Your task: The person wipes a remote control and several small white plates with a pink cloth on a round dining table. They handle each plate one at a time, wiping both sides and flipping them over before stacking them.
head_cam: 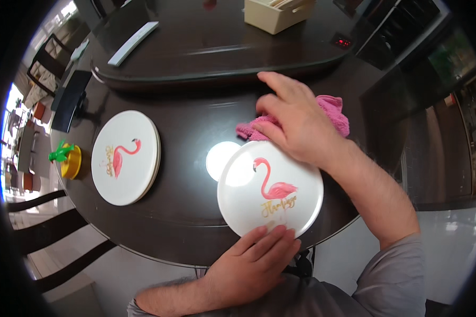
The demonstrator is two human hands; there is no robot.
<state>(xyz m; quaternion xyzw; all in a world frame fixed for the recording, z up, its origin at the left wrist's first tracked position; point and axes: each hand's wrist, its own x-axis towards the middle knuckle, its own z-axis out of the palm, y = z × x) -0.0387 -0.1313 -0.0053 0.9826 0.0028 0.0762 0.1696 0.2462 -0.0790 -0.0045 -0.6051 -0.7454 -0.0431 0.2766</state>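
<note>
A round white plate with a flamingo print [246, 210] lies on the dark table in front of me. The fingers of my left hand [258, 257] rest spread on its near edge. My right hand [293, 115] is over the plate's far edge and a crumpled pink cloth [333, 113], its fingers spread and curved; whether they press on the cloth is not clear. Further left lies a stack of similar white flamingo plates [123, 190], with the print turned sideways.
A yellow holder with a green figure [71, 162] and a dark tablet-like panel on a stand [71, 101] are at the left. The raised table section [206, 59] holds a white strip [133, 43] and a beige box [261, 18]. Dark chair parts [59, 226] are at lower left.
</note>
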